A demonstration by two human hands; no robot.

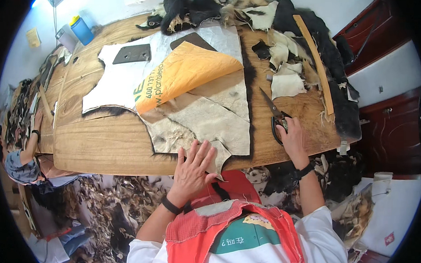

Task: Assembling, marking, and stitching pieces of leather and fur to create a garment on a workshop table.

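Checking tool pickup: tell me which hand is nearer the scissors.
Right. The right hand rests on the handles of the scissors; the left hand lies flat on the pale hide piece, well to their left.

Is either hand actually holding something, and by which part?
The right hand grips the black scissors by their handle loops. The left hand only presses flat on the hide.

Your left hand (193,167) lies flat, palm down, fingers spread and pointing toward one o'clock; its bare forearm runs back toward seven o'clock, with a dark band at the wrist and a white sleeve at the elbow. Your right hand (292,138) sits at three o'clock from the left, well apart, fingers curled closed and pointing to eleven o'clock. Its forearm drops toward five o'clock, a dark band at its wrist too.
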